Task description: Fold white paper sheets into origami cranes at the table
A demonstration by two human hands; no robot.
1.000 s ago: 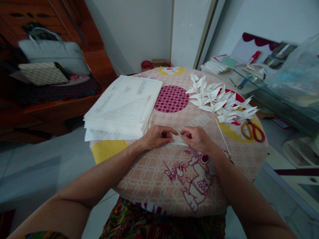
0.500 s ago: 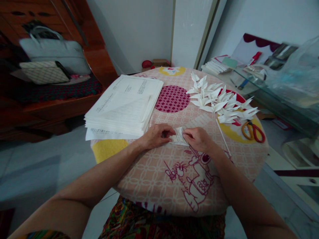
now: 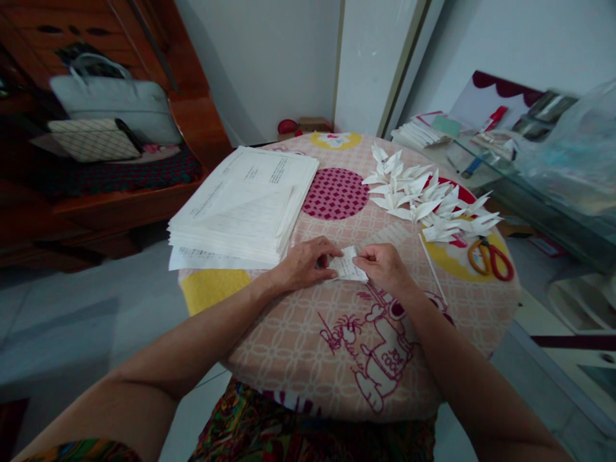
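Note:
A small folded piece of printed white paper (image 3: 347, 265) lies on the round table's pink patterned cloth (image 3: 298, 333). My left hand (image 3: 305, 263) pinches its left edge with curled fingers. My right hand (image 3: 385, 266) grips its right side, fingers closed on the fold. Both hands rest on the cloth near the table's middle. Behind the left hand sits a thick stack of printed sheets (image 3: 245, 202). Beyond the right hand lie several folded white paper cranes (image 3: 428, 199).
Orange-handled scissors (image 3: 489, 256) lie at the table's right, with a thin white stick (image 3: 432, 269) beside my right wrist. A glass-topped counter (image 3: 543, 192) with papers and a plastic bag stands to the right. A wooden bench with bags (image 3: 110, 109) is at left.
The fold has been worked further: more of the paper piece shows between my fingers now. Both hands stay in the same place on the cloth. The view has shifted slightly.

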